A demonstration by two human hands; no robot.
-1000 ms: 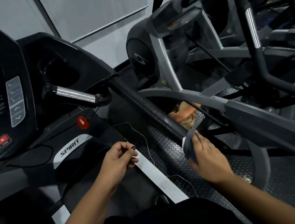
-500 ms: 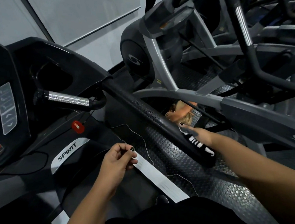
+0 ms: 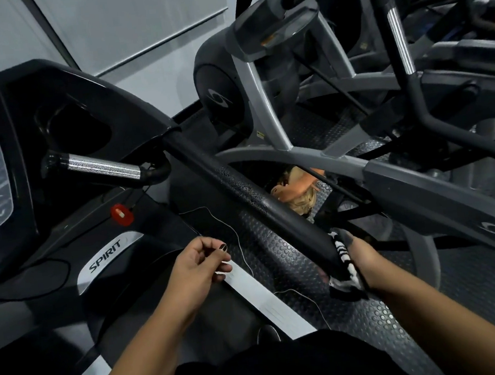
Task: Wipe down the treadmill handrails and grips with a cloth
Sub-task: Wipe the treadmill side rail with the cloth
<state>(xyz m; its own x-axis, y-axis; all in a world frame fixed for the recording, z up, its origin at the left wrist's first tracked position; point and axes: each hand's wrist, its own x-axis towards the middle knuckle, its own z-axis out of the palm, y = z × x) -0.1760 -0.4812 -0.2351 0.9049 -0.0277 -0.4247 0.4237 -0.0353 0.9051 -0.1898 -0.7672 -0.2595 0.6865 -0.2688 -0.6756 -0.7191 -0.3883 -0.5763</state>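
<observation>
Slid lower, right hand [image 3: 363,259] clamps striped cloth [image 3: 342,252] round foam handrail [image 3: 240,185]; left hand [image 3: 198,271] seemingly pinches cord [image 3: 238,238].

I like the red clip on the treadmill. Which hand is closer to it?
Left. The left hand hovers below-right of the red safety key; the right hand grips the striped cloth on the handrail, farther right.
</observation>
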